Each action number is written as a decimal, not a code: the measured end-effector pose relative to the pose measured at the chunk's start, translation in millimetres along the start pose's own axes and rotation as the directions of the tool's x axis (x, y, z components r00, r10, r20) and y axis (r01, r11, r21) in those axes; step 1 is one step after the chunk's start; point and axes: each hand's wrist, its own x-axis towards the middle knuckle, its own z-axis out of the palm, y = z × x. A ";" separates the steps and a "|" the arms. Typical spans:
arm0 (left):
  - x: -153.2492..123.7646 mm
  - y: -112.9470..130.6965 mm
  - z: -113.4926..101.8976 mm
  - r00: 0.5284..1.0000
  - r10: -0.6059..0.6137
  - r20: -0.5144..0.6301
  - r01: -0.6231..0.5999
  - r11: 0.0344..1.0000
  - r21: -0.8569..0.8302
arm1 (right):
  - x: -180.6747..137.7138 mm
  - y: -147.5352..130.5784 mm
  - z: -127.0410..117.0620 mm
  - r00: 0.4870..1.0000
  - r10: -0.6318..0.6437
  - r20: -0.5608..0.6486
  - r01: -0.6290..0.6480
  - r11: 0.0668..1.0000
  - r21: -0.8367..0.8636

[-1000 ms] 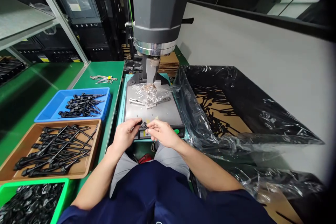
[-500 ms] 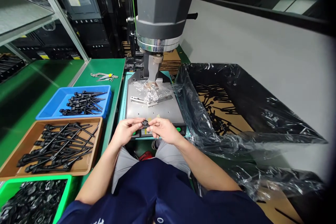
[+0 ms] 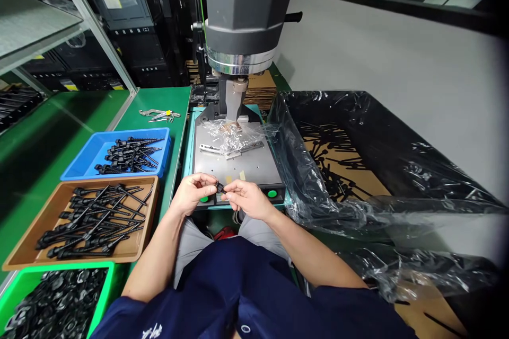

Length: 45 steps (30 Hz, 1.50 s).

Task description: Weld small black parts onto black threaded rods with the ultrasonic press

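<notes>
A small black part (image 3: 220,187) is pinched between my two hands, just in front of the machine's metal plate (image 3: 248,172). My left hand (image 3: 193,193) grips its left side between thumb and fingers. On its other side, the fingertips of my right hand (image 3: 248,198) close on it. Fingers cover much of the part, so its full shape is hidden. Above the plate hangs the grey machine head (image 3: 242,5) with a metal tip (image 3: 234,98), which reaches down to clear plastic film (image 3: 228,135) lying over a fixture.
At left stand a blue tray (image 3: 75,161) and a brown tray (image 3: 24,241) of black threaded rods, plus a green bin (image 3: 113,280) of black rings. Pliers (image 3: 159,114) lie behind them. A film-lined black box (image 3: 393,137) with black rods stands at right. Green buttons (image 3: 272,194) edge the machine base.
My hands still hold the small black part in nearly the same place; its angle looks slightly turned. The whole view has shifted a little.
</notes>
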 end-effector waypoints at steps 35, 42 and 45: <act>9.4 -16.7 8.3 0.999 0.037 -0.012 -0.037 0.999 0.011 | 4.7 16.7 4.7 0.986 -0.088 -0.142 0.068 0.987 -0.146; 42.7 -34.6 18.7 0.986 -0.016 -0.167 0.015 1.000 -0.006 | 24.9 34.4 -15.7 0.985 0.121 -0.123 -0.094 0.975 0.201; 75.4 -33.8 17.4 0.939 -0.026 -0.343 -0.004 0.996 -0.086 | 39.0 38.8 -34.0 0.937 0.175 -0.302 -0.087 0.955 0.283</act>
